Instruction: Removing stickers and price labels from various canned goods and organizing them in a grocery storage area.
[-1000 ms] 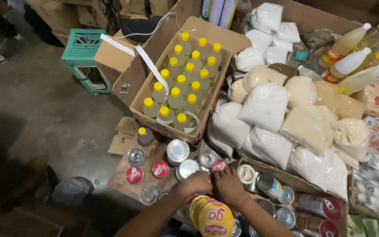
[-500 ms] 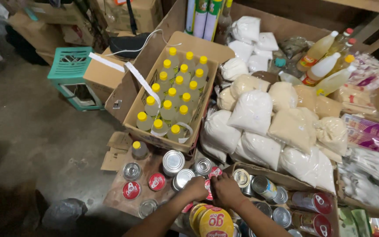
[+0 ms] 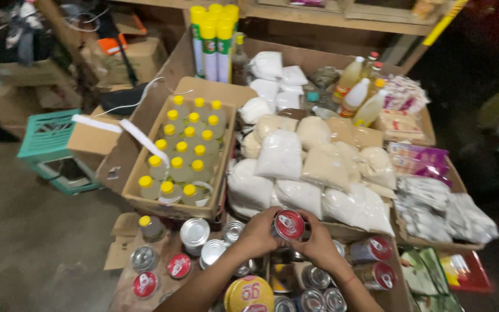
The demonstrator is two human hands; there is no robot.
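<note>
Both hands clasp one red-lidded can (image 3: 289, 225) upright between them, left hand (image 3: 257, 232) on its left side and right hand (image 3: 319, 242) on its right, raised just above the other tins (image 3: 194, 232) near the cardboard sheet's (image 3: 123, 252) front edge.

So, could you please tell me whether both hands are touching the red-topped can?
Touching. The head view shows the left hand wrapped against one side of the red-topped can and the right hand against the other, fingers on its rim.
</note>
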